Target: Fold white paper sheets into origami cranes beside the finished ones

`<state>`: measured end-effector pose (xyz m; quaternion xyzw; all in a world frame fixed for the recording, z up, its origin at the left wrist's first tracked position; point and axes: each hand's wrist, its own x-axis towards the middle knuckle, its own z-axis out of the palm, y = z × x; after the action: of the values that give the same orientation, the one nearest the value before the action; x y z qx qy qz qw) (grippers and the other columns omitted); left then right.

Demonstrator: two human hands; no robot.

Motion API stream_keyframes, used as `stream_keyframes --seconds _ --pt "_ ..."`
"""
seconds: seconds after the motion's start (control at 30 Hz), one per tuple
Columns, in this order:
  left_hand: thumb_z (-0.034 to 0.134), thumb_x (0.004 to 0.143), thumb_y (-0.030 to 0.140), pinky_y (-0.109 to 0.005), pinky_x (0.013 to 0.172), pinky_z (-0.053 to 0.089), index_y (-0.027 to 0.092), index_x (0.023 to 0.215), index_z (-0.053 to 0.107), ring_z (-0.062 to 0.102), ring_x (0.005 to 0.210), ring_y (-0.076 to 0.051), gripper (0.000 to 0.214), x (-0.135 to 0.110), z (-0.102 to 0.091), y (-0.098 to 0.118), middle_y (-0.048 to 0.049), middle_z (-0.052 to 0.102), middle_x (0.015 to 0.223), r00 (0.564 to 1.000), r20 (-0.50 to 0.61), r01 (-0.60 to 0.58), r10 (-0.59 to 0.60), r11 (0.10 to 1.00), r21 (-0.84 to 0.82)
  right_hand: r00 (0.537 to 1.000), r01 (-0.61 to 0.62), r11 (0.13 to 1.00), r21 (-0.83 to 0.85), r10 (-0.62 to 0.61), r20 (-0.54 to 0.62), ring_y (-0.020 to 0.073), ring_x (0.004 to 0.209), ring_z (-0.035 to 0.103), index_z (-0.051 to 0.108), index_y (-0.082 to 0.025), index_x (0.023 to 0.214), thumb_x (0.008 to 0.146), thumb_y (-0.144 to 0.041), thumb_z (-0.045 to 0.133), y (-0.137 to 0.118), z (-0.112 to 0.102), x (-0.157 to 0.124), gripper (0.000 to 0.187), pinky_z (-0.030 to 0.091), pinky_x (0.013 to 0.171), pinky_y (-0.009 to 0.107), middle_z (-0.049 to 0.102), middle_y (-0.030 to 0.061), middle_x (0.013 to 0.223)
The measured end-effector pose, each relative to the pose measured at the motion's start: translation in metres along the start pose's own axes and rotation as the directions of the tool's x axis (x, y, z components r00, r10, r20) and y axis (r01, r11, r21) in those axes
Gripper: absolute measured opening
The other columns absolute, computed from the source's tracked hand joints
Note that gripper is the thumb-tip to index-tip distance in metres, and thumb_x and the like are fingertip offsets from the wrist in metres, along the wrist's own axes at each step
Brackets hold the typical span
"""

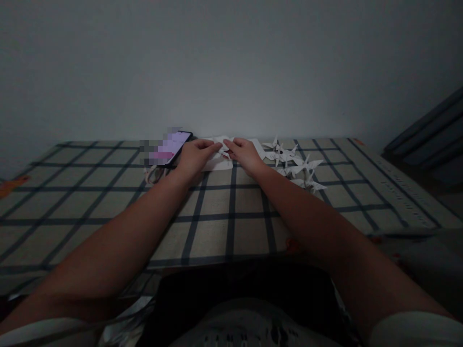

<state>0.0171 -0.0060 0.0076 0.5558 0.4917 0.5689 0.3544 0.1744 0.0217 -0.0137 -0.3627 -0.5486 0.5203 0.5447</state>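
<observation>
Near the far edge of the table, my left hand (199, 153) and my right hand (243, 153) meet over a small piece of white folded paper (224, 148). Both pinch it between thumb and fingers, one from each side. Its exact shape is partly covered by my fingers. White sheets of paper (218, 164) lie flat beneath and behind my hands. Just right of my right hand sits a cluster of folded white paper cranes (289, 156), several of them, with pointed wings and tails.
A phone (172, 148) with a lit, partly blurred screen leans left of my left hand, with a pale looped cord (154, 174) below it. The checked tablecloth (213, 231) reaches a plain wall (231, 67) behind. A dark curtain (430, 125) hangs at the right.
</observation>
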Motion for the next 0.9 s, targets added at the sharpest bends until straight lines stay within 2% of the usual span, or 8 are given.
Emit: stream_keyframes --seconds 0.17,0.27,0.4,0.5,0.6,0.67,0.77,0.9 --pt "0.084 0.071 0.030 -0.025 0.061 0.036 0.016 0.067 0.070 0.050 0.065 -0.013 0.020 -0.001 -0.002 0.005 -0.0002 0.062 0.065 0.998 -0.027 -0.054 0.057 0.993 0.102 0.999 -0.044 0.998 0.049 0.043 0.030 0.0105 0.067 0.057 0.057 -0.020 0.067 0.086 -0.044 0.073 -0.005 0.002 -0.003 0.035 0.050 0.065 0.023 0.057 -0.0018 0.068" --pt "0.084 0.071 0.032 -0.024 0.065 0.041 0.017 0.077 0.071 0.056 0.072 -0.015 0.021 0.003 -0.001 0.002 -0.0023 0.066 0.075 0.996 -0.030 -0.077 0.081 0.993 0.094 0.995 -0.096 0.992 0.079 0.095 0.027 0.0107 0.064 0.054 0.059 -0.020 0.068 0.086 -0.046 0.073 -0.007 0.002 -0.003 0.035 0.051 0.064 0.024 0.058 -0.0010 0.066" --pt "0.086 0.071 0.038 -0.024 0.063 0.045 0.019 0.097 0.066 0.062 0.073 -0.015 0.038 0.004 0.001 -0.001 -0.0043 0.069 0.091 0.996 0.019 0.089 -0.089 0.996 -0.028 0.996 -0.072 0.993 0.098 0.077 -0.046 0.0102 0.062 0.053 0.059 -0.020 0.067 0.087 -0.045 0.073 -0.007 0.001 -0.001 0.035 0.050 0.066 0.025 0.057 -0.0014 0.065" --pt "0.083 0.074 0.049 -0.024 0.057 0.042 0.019 0.083 0.063 0.058 0.063 -0.014 0.037 0.002 0.002 -0.002 -0.0034 0.066 0.077 0.979 0.069 0.195 -0.193 0.981 -0.024 0.994 -0.079 0.981 0.176 0.091 -0.060 0.0106 0.064 0.056 0.059 -0.021 0.071 0.085 -0.046 0.074 -0.006 0.000 0.000 0.033 0.051 0.069 0.027 0.058 -0.0015 0.068" --pt "0.079 0.078 0.054 -0.022 0.052 0.038 0.019 0.072 0.061 0.052 0.058 -0.011 0.041 0.003 0.000 -0.005 -0.0010 0.059 0.067 0.983 0.109 0.157 -0.147 0.984 -0.087 0.988 -0.150 0.944 0.293 0.154 0.009 0.0119 0.068 0.059 0.059 -0.021 0.075 0.085 -0.046 0.074 -0.009 -0.003 0.001 0.030 0.053 0.073 0.028 0.061 -0.0006 0.071" --pt "0.079 0.079 0.053 -0.020 0.050 0.036 0.019 0.072 0.061 0.050 0.058 -0.009 0.039 0.006 -0.001 -0.005 0.0006 0.057 0.065 0.984 0.151 0.119 -0.091 0.974 -0.191 0.975 -0.223 0.901 0.373 0.208 0.079 0.0132 0.071 0.062 0.059 -0.020 0.078 0.087 -0.042 0.072 -0.013 -0.005 0.002 0.027 0.055 0.077 0.030 0.063 0.0008 0.072" --pt "0.079 0.080 0.052 -0.019 0.047 0.035 0.019 0.075 0.060 0.047 0.055 -0.007 0.038 0.008 -0.001 -0.003 0.0026 0.052 0.063 0.966 0.245 0.156 -0.076 0.933 -0.324 0.955 -0.298 0.840 0.454 0.268 0.129 0.0146 0.073 0.063 0.058 -0.020 0.077 0.091 -0.035 0.067 -0.020 -0.007 0.002 0.022 0.056 0.080 0.031 0.063 0.0024 0.071" --pt "0.078 0.083 0.046 -0.017 0.046 0.034 0.019 0.076 0.058 0.044 0.051 -0.005 0.034 0.009 -0.001 0.005 0.0043 0.049 0.061 0.941 0.311 0.255 -0.133 0.882 -0.396 0.960 -0.279 0.829 0.484 0.252 0.122 0.0149 0.074 0.064 0.058 -0.020 0.077 0.091 -0.030 0.064 -0.023 -0.007 0.002 0.019 0.057 0.082 0.032 0.064 0.0028 0.072"
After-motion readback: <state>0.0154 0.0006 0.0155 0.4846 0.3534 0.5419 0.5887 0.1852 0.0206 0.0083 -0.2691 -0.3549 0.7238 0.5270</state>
